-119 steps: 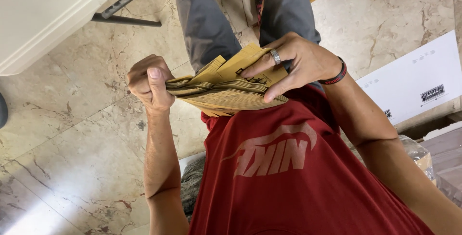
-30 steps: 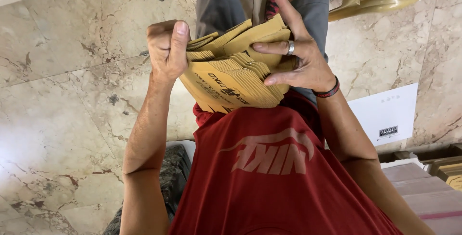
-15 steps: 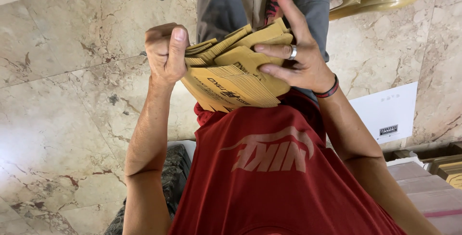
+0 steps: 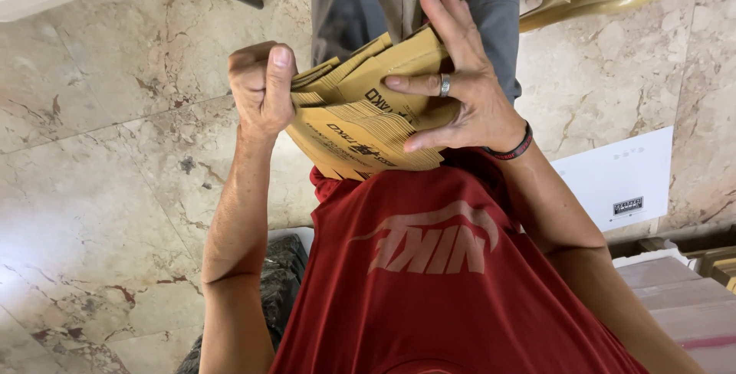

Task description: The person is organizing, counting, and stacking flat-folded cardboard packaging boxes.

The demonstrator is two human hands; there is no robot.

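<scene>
Two bare hands hold a thick stack of flat brown cardboard sheets [image 4: 368,125] in front of the person's red shirt [image 4: 452,282], above the grey shorts. Left hand [image 4: 261,90] is clenched around the stack's left edge, thumb up against it. Right hand [image 4: 464,86], wearing a ring and a dark wristband, spreads its fingers across the top sheets, lifting one. Below lies a beige marble floor [image 4: 115,152].

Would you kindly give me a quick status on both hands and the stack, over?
Left hand clamped on stack edge. Right hand spread over the flat brown cartons, ring finger across top. Nothing in the way; stack held above the floor.
</scene>
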